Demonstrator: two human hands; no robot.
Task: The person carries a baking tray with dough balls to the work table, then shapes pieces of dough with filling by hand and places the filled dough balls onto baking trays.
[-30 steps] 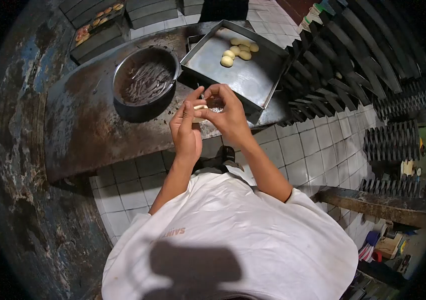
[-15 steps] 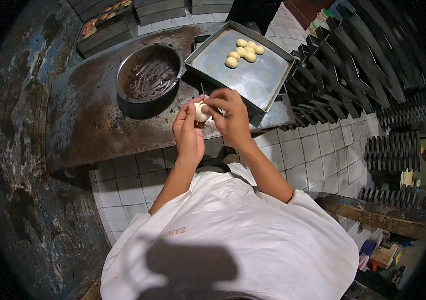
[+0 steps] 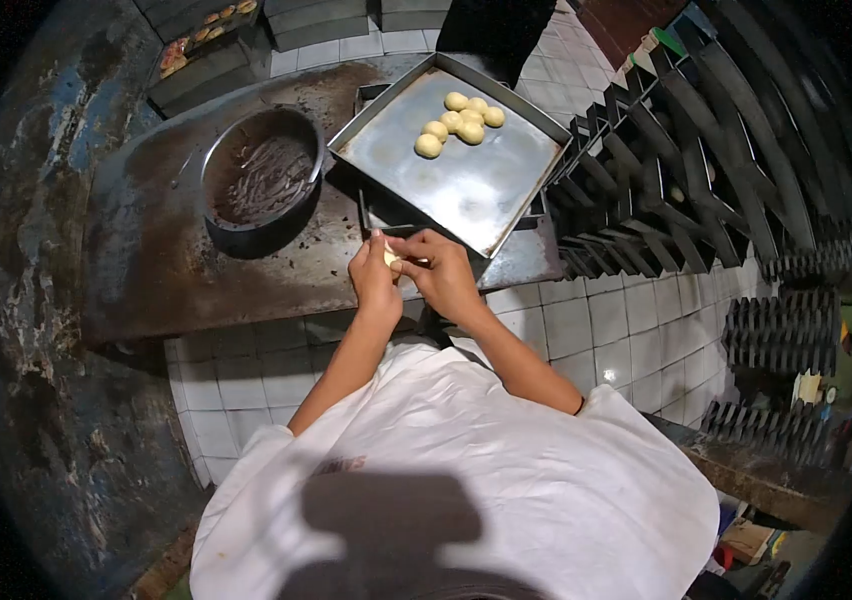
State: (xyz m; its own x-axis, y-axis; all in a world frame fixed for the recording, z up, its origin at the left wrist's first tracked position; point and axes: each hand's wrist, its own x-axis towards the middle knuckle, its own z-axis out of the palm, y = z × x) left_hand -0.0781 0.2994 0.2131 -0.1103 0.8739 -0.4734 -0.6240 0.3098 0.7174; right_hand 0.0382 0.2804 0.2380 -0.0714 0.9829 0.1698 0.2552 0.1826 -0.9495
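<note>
Between my two hands is a pale piece of dough (image 3: 390,257), mostly covered by fingers. My left hand (image 3: 373,280) is closed around it from the left, thumb up. The fingers of my right hand (image 3: 439,275) pinch at its right side. Just beyond my hands stands a metal tray (image 3: 481,200) with several round yellow dough balls (image 3: 450,123) clustered toward its far side. Left of the tray is a deep metal bowl (image 3: 236,240), its inside smeared with dark brown paste (image 3: 268,180).
Bowl and tray rest on a worn, dark-stained table (image 3: 146,240). Stacked dark metal trays (image 3: 646,190) crowd the right side. Baked pieces (image 3: 174,57) sit in a tray at the far left. White floor tiles (image 3: 606,335) show below the table.
My right-hand fingers have come down and closed in on the dough, hiding more of it. The camera view has shifted, so bowl and tray appear further left and slightly lower.
</note>
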